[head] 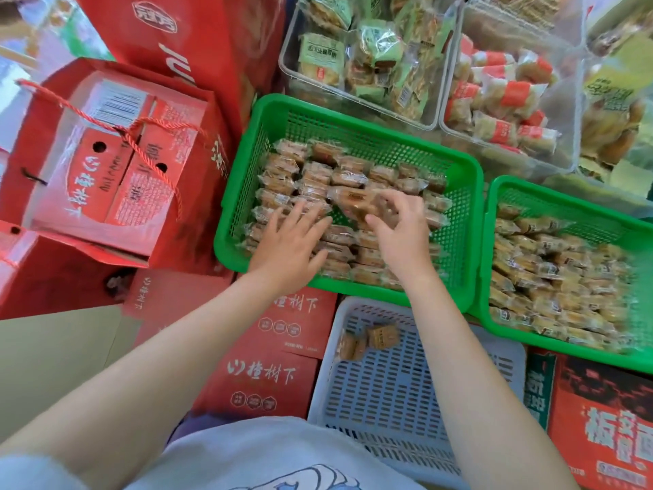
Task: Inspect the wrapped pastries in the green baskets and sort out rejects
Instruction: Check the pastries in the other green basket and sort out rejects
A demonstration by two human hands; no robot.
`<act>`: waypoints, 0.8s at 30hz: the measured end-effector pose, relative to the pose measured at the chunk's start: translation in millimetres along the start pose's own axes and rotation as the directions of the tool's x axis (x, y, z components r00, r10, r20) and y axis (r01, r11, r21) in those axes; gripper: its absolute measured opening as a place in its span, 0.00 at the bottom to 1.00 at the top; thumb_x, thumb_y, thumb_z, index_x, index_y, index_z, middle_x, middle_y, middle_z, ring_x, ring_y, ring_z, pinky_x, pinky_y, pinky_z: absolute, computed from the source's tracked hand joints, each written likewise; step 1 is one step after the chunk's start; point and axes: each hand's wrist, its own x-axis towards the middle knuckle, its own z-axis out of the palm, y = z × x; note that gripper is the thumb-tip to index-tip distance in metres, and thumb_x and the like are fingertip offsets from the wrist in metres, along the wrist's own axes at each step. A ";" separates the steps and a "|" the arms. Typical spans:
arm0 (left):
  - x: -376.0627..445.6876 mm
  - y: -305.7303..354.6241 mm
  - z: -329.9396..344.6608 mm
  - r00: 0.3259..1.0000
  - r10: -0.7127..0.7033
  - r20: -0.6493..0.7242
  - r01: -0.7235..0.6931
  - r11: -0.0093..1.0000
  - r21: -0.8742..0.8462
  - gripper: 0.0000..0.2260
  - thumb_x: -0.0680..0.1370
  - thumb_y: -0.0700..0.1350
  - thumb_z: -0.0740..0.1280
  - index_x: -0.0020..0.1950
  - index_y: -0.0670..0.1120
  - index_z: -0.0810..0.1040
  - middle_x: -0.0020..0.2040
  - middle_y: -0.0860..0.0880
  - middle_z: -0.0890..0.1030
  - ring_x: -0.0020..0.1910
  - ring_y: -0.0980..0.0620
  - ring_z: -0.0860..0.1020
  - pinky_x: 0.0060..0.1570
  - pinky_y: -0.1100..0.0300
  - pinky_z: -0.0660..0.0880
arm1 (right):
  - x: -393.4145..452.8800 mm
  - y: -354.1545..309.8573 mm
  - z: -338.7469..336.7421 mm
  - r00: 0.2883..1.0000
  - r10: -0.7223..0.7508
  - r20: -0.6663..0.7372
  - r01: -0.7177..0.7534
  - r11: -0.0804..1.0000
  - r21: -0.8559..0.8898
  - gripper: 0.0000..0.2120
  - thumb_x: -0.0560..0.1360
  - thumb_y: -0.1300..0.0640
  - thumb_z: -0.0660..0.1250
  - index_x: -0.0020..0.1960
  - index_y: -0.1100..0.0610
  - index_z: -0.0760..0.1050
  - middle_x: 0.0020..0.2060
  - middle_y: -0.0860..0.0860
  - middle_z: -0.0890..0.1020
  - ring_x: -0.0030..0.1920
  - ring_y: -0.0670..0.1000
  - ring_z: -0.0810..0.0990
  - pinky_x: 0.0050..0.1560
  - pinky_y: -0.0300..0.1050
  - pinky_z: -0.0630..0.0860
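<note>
Over the left green perforated plastic basket (456, 221), right hand (399, 228) pinches one clear-wrapped brown pastry (357, 203) lifted off the rows, likely to check it; left hand (288, 242) lies flat, fingers straight, on packs at 9 o'clock, probably steadying them. Second green basket (494, 249) at 3 o'clock. Pale slotted reject tray (388, 390) at 6 o'clock holds two pastries. Red cartons (116, 160) crowd 9 o'clock.

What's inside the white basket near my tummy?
Just a few wrapped pastries sit at the far end of the white basket. The right arm covers part of its floor, so anything there is hidden.
</note>
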 end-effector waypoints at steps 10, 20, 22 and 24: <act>13.2 0.7 7.9 0.994 -0.081 0.074 0.081 0.997 -0.005 0.32 0.83 0.58 0.50 0.83 0.47 0.44 0.83 0.47 0.44 0.81 0.49 0.41 0.79 0.43 0.40 | 16.4 -3.3 36.1 0.924 -0.334 0.189 0.380 0.723 -0.577 0.20 0.75 0.69 0.66 0.66 0.60 0.72 0.55 0.59 0.75 0.53 0.61 0.76 0.42 0.52 0.76; 10.5 0.8 8.2 0.998 -0.063 0.014 0.063 0.996 -0.056 0.32 0.82 0.55 0.53 0.83 0.47 0.48 0.83 0.46 0.48 0.81 0.48 0.44 0.79 0.43 0.43 | 27.4 17.8 64.0 0.911 -0.400 0.095 0.362 0.671 -0.647 0.12 0.65 0.69 0.75 0.41 0.61 0.74 0.38 0.57 0.77 0.40 0.59 0.77 0.36 0.49 0.71; 7.8 0.2 8.8 0.998 -0.044 -0.046 0.041 0.996 -0.073 0.29 0.81 0.54 0.56 0.81 0.47 0.56 0.82 0.44 0.53 0.81 0.45 0.49 0.78 0.43 0.48 | 25.9 19.2 67.1 0.922 -0.377 0.083 0.358 0.754 -0.550 0.11 0.68 0.71 0.73 0.43 0.62 0.73 0.37 0.57 0.78 0.37 0.60 0.77 0.36 0.48 0.70; 4.5 -0.7 10.7 0.994 -0.007 -0.112 0.002 0.999 -0.049 0.23 0.80 0.52 0.58 0.74 0.45 0.68 0.80 0.41 0.59 0.80 0.43 0.54 0.77 0.42 0.53 | 24.4 19.9 68.5 0.935 -0.339 0.104 0.346 0.809 -0.475 0.06 0.74 0.67 0.70 0.45 0.62 0.73 0.39 0.58 0.78 0.40 0.61 0.77 0.38 0.49 0.69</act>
